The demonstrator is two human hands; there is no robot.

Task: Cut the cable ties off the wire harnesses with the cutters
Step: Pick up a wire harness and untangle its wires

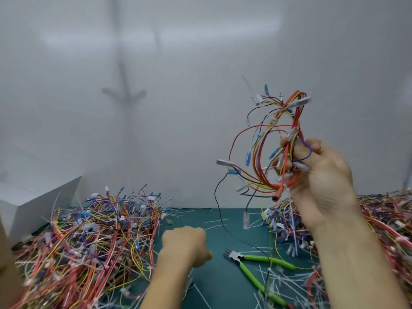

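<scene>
Left pile: we see a heap of loose wires [89,241] on the green mat [211,221], beside a white box [33,204].
Right pile: a second wire heap [390,219] lies behind our right forearm.
Scraps: cut tie pieces [278,284] litter the mat.
Cutters: the green-handled cutters [252,264] lie on the mat between our arms, handles spread, untouched; a dangling black wire crosses them.
Right hand: our right hand [321,175] grips a wire harness [274,143], raised before the wall.
Left hand: our left hand [185,246] hovers low, fingers curled under; we cannot tell whether it holds anything.
</scene>
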